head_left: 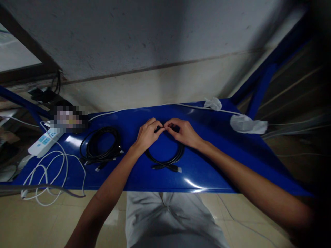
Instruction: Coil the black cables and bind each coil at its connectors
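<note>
A coiled black cable [165,162] lies on the blue table, its two plug ends crossing at the near side of the loop. At the coil's far side, my left hand [150,132] is closed, with thumb and fingers pinched on the dark cable. My right hand [182,131] meets it there, also pinching, fingertips almost touching those of the left. Whether a thin tie sits between the fingertips is too small to tell. The far arc of the loop is largely covered by both hands.
Left of my hands lies a bundle of coiled black cables [102,146] with several plugs. A white power strip [46,141] and a loose white cord [66,165] occupy the table's left end. Crumpled white plastic [248,124] hangs at the back right, by a blue frame post [262,91].
</note>
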